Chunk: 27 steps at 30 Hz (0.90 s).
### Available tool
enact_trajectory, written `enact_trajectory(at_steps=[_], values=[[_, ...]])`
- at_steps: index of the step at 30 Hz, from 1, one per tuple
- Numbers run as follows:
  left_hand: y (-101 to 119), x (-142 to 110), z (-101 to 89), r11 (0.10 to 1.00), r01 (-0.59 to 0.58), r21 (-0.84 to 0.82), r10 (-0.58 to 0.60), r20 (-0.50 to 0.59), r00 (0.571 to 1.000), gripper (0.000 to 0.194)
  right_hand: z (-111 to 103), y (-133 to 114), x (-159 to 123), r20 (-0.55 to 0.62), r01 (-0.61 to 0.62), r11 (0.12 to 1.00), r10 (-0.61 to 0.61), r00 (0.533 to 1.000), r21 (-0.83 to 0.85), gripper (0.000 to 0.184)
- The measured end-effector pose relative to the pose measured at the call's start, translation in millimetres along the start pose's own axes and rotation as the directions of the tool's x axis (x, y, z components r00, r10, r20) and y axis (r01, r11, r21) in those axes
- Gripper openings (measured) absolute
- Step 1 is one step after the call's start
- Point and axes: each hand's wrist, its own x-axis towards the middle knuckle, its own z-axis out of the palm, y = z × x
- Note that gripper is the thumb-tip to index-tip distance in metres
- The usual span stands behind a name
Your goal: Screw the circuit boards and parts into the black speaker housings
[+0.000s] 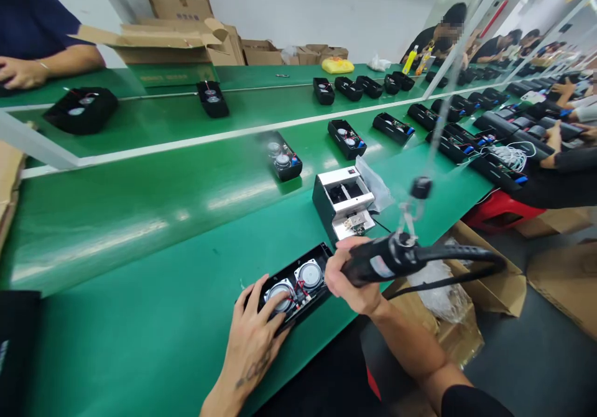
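Note:
A black speaker housing [308, 310] lies open side up on the green bench, showing two round speaker drivers [309, 274] with red and black wires. My left hand [252, 336] grips its left end, fingers over the far wall and across the nearer driver. In my right hand [352, 280] is a black electric screwdriver [373, 261], held nearly level over the housing's right end. My fingers and the housing hide its tip. The screwdriver hangs from a cord, and a thick black cable leaves its back end.
Beyond the housing stands a screw feeder [342, 202] with a plastic bag [374, 183] beside it. Several open housings sit on the green belt [186, 199]. Cardboard boxes [489, 274] stand below on the right. Co-workers sit along the line at right and at far left.

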Motion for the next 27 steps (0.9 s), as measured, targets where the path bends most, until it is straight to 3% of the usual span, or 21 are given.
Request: enact_trajectory(at_steps=[5,15,19,21,23,24,25,27], values=[[-0.9,-0.6,0.4,1.0,-0.012,0.003,0.012,-0.015,1.0,0.013,13.0,8.1,2.1,0.03,0.114,0.992,-0.113,0.993,-0.046,0.04],[-0.7,0.1,0.2,1.0,-0.018,0.017,0.018,-0.006,1.0,0.017,14.7,13.7,-1.4,0.031,0.073,0.997,-0.073,0.997,-0.024,0.041],[0.3,-0.4,0.6,1.0,-0.017,0.013,0.017,-0.006,1.0,0.016,11.5,2.0,4.6,-0.016,0.054,0.998,-0.053,0.998,0.041,0.038],[0.3,-0.7,1.4,1.0,-0.008,0.0,0.008,-0.018,1.0,0.019,0.7,-9.7,20.8,-0.101,0.071,0.994,-0.062,0.993,0.084,0.036],[-0.5,-0.9,2.9,1.0,-0.004,-0.014,0.004,-0.029,1.0,0.021,-18.4,-20.5,49.6,-0.252,0.16,0.979,-0.124,0.96,0.129,0.026],[-1.3,-1.1,3.8,1.0,-0.004,-0.017,0.003,-0.031,1.0,0.022,-30.4,-24.2,67.9,-0.348,0.232,0.963,-0.174,0.921,0.135,0.019],[-2.2,-1.2,4.8,1.0,-0.005,-0.019,0.004,-0.034,0.999,0.022,-43.1,-26.3,87.6,-0.432,0.303,0.946,-0.226,0.873,0.118,0.018],[-4.3,-1.3,7.0,1.0,-0.009,-0.016,0.008,-0.049,0.999,0.022,-67.5,-26.3,125.0,-0.608,0.418,0.908,-0.32,0.726,0.021,0.029]])
